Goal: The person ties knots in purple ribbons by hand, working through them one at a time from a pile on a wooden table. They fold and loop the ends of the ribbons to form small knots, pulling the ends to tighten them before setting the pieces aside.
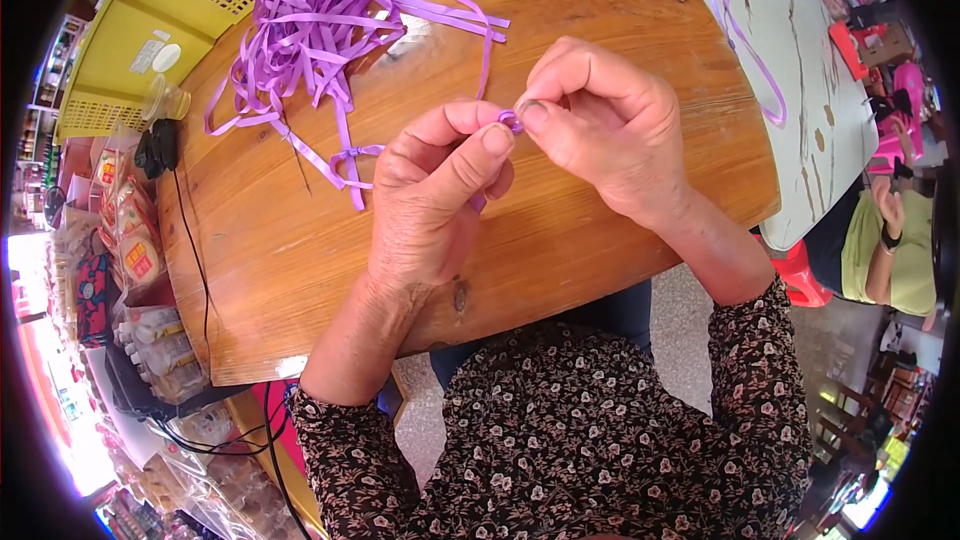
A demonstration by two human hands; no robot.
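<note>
Over the middle of the wooden table, my two hands meet at a small loop of purple ribbon (510,121). My left hand (435,175) pinches the ribbon between thumb and forefinger, and a bit of purple shows below its curled fingers. On the other side of the loop, my right hand (610,130) is closed, thumb against forefinger, right at the ribbon. Its fingertips cover part of the loop. Beyond my left hand lies a large tangled heap of purple ribbons (320,20), some with small knots, one strand reaching toward my fingers.
A yellow plastic basket (165,30) stands at the far left, beside a clear cup (165,98) and a black item (157,147) with a cord. Another purple ribbon (755,60) lies on the white marbled table (815,90) at right. A person in light green (900,260) sits beyond.
</note>
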